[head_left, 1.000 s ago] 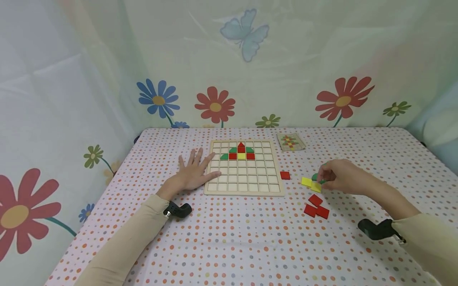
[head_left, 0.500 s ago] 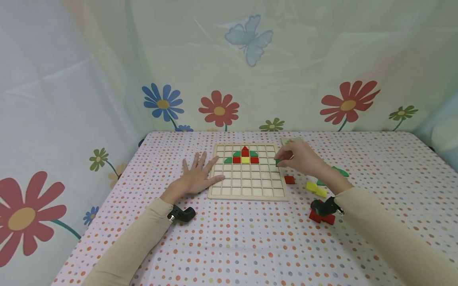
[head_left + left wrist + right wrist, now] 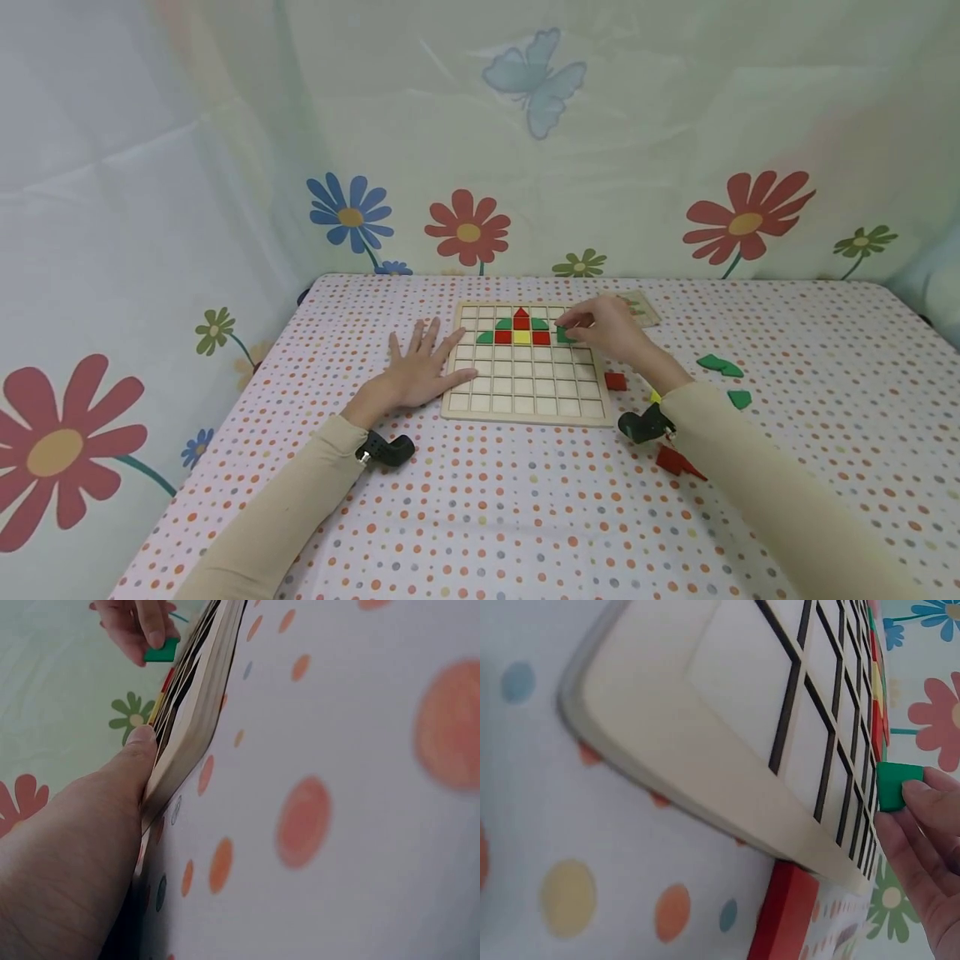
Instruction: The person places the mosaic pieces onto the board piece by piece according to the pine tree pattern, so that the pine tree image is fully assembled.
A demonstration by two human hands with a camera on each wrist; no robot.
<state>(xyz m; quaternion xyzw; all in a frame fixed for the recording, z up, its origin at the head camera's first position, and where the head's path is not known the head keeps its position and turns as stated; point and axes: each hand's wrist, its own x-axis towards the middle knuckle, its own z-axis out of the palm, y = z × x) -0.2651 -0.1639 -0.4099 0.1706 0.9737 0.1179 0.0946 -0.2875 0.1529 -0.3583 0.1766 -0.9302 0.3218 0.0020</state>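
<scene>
Polka-dotted cloth (image 3: 480,517) lies under the wooden board (image 3: 523,387). Your right hand (image 3: 606,327), pinching a green piece (image 3: 891,787), has come inward to near a red tile (image 3: 541,337), the piece apparently unseated; your left hand (image 3: 418,371) spreads over the board's left edge.

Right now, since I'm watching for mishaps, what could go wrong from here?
The green tile pinched in the right hand could slip from its grip or nudge the nearest red square tile on the pale wooden grid board. The beige right sleeve, by the loose yellow tile, might brush it aside.
</scene>
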